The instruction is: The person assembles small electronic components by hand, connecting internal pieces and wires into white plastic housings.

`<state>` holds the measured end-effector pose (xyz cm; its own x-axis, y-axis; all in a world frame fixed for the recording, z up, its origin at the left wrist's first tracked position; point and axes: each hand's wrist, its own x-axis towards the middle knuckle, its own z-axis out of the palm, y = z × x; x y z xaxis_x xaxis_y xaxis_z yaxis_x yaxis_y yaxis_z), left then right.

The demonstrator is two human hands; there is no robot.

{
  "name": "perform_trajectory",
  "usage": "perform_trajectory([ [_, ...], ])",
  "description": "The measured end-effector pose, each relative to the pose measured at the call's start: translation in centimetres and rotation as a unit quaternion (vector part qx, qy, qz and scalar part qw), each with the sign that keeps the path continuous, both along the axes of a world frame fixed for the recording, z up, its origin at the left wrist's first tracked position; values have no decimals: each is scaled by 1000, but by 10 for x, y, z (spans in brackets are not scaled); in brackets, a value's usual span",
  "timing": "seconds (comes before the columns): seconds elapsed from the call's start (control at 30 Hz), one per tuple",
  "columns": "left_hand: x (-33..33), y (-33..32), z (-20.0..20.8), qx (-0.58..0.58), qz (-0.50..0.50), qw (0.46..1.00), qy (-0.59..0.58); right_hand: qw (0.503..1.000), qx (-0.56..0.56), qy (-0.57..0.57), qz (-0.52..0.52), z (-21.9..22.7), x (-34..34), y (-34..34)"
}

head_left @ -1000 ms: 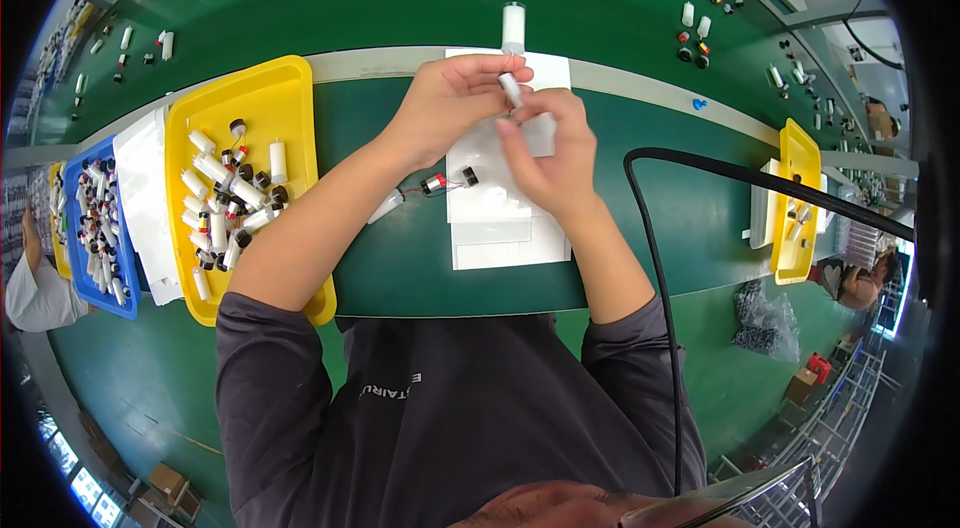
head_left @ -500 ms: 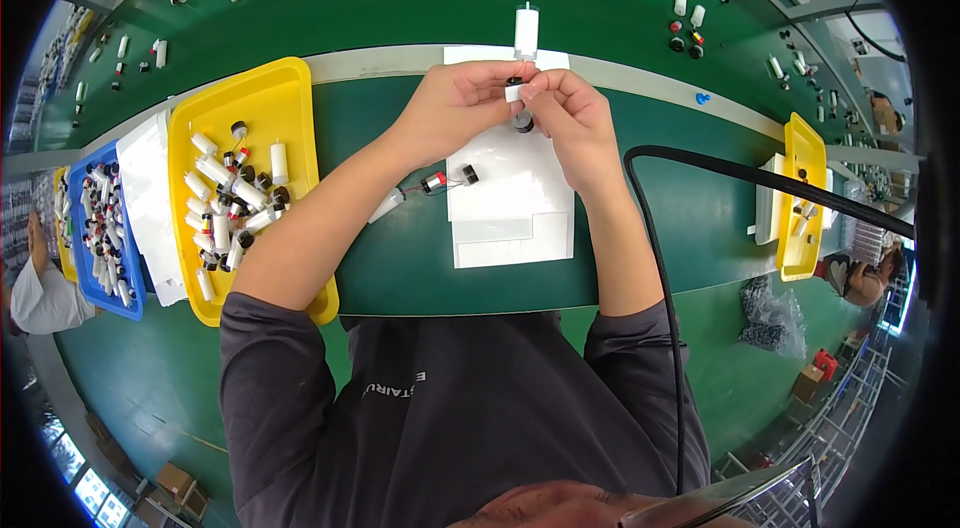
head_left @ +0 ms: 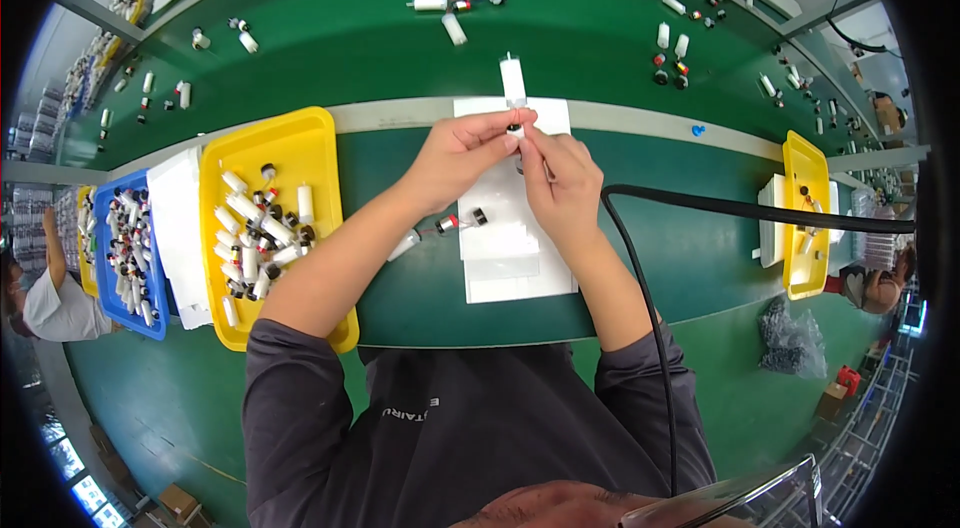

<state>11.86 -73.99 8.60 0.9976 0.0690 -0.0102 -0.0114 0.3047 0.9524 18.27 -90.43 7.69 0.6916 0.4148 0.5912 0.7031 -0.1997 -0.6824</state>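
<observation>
1. Two hands of mine met at the far part of the white paper sheets [head_left: 490, 273]: the fingers of my left hand [head_left: 450, 163] and my right hand [head_left: 565, 173] were pinched together on a small white, black-topped cylindrical piece [head_left: 515, 131], between them.
2. Just beyond those fingertips was a white cylinder in a clear sleeve [head_left: 512, 80], its long axis pointing away from me, the far end leaning slightly left. A thin reddish wire [head_left: 518, 114] showed between it and my fingers. Both hands were about equally near; whether it rested or hung, I could not tell.
3. Left of the sheets, on the dark green surface [head_left: 400, 303], lay another white cylinder [head_left: 404, 246], slanting toward my left forearm, with a small red-and-white part [head_left: 447, 224] and a black cap [head_left: 479, 217] reaching over the paper.
4. Farther left stood a yellow plastic tray [head_left: 328, 153] of similar parts, partly covered by that forearm.
5. A black cable [head_left: 648, 288] bent close beside my right forearm, bounding that side; I saw nothing blocking the space between fingers and sleeved cylinder.
</observation>
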Motion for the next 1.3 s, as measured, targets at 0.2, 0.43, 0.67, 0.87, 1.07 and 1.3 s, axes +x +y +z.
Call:
perform_trajectory([
  [0.2, 15, 26, 19, -5, 93, 995, 24, 960, 24, 260, 95, 12, 7, -27],
  [0.43, 41, 204, 51, 754, 180, 593, 218, 931, -269, 134, 206, 45, -38, -110],
  [0.67, 112, 264, -53, 833, 203, 511, -57, 946, -257, 96, 171, 19, -46, -111],
  [0.87, 89, 243, -36, 592, 237, 770, 0, 948, -257, 98, 157, 23, -49, -105],
  [1.07, 63, 111, 38, -282, 90, 881, -368, 939, -274, 70, 198, 18, -45, -110],
  [1.3, -2, -16, 42, -77, 108, 989, 61, 926, -342, -86, 132, 14, -64, -113],
])
